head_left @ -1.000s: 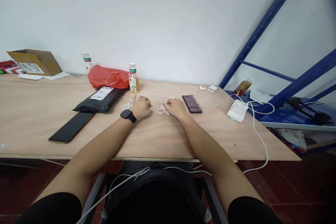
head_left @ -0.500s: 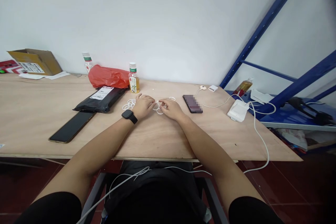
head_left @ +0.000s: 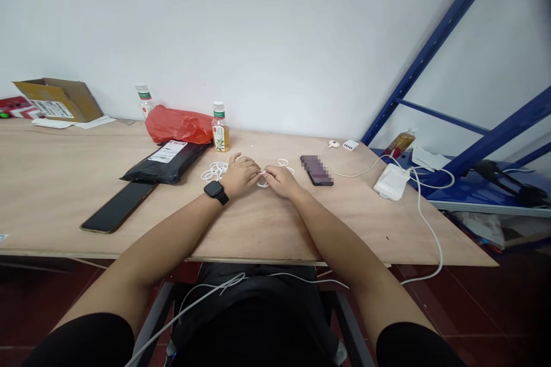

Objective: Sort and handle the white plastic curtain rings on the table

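A thin white cable lies in loose loops on the plywood table (head_left: 267,229), with a coiled bunch (head_left: 214,171) to the left and smaller loops (head_left: 284,166) to the right. My left hand (head_left: 240,176), with a black smartwatch (head_left: 216,192) on its wrist, and my right hand (head_left: 279,180) meet in the middle. Their fingertips pinch the white cable (head_left: 262,179) between them. A phone with a pixelated screen (head_left: 316,170) lies just right of my right hand.
Behind my hands stand a black mailer parcel (head_left: 166,160), a red plastic bag (head_left: 178,125) and a tea bottle (head_left: 220,127). A black phone (head_left: 117,206) lies at left. A white charger (head_left: 391,181) with cables sits at right, near a blue metal rack (head_left: 434,46).
My hands have moved together, from apart over separate cable loops to fingertips meeting on the cable. The loops between them have drawn closer to my fingers.
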`<state>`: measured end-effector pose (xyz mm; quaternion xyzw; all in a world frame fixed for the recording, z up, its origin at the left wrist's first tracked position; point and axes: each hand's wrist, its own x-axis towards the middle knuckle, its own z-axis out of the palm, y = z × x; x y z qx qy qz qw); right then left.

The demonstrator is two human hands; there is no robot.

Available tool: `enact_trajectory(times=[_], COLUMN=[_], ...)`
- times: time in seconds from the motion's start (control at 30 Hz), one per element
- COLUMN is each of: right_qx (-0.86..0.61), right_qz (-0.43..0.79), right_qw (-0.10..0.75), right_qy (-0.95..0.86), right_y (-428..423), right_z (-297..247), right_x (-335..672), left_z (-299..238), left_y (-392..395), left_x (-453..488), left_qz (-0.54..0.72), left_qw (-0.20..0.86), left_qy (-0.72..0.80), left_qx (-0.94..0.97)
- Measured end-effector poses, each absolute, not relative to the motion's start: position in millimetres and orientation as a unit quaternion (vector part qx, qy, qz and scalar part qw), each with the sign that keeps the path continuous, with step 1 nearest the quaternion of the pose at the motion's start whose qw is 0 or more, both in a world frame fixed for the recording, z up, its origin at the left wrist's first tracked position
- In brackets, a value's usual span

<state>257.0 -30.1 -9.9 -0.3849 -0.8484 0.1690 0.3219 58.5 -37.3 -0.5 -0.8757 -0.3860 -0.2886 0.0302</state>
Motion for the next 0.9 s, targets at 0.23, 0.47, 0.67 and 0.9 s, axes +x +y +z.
enact_trajectory(times=[0.23,0.47,0.67,0.9], right_qx=[-0.401,-0.441,-0.457,-0.539], right_qz=[0.166,0.144,0.124,0.023], right_qw=[0.305,0.283,0.27,0.23], right_qy=[-0.848,-0.84,-0.838,-0.81], right_y=[-29.7,-27.9,-28.8,-24.8], right_z=[-8.8,-10.0,-5.9,-4.2], right_x=[255.8,256.6,256.3,265.8], left_z=[-2.4,-6.8,-4.3,-2.0], left_y=[-36.9,-33.9,-35.2,-31.8], left_x=[59.0,59.4,60.8,47.3], left_qz=[-0.296,-0.28,-0.277,-0.248], left_qw=[0.033,0.013,-0.014,0.04], left_qy=[-0.363,-0.336,-0.332,-0.551], left_qx=[-0.883,-0.899,-0.902,-0.795])
